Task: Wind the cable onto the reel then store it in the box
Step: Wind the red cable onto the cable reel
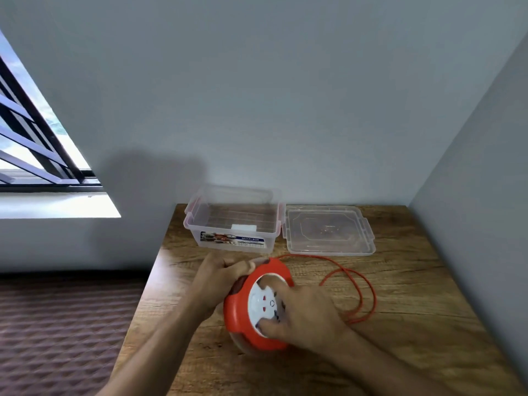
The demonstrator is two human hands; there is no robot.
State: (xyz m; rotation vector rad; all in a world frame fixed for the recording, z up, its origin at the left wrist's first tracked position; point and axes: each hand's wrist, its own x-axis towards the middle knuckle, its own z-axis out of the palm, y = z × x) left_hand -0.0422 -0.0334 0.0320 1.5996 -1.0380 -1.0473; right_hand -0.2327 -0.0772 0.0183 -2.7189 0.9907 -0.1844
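A round orange reel (243, 318) with a white socket face is tilted on edge at the middle of the wooden table (400, 352). My left hand (217, 278) grips its upper left rim. My right hand (303, 312) lies over the white face, with fingers on the inner hub. A loose orange cable (363, 284) loops on the table to the right of the reel and runs to its top. A clear plastic box (197, 232) stands open behind the reel, against the wall.
The box's clear lid (368, 247) lies flat to the right of the box. Grey walls close the table at the back and right. Left of the table are a patterned brown surface (57, 324) and a barred window (34, 132).
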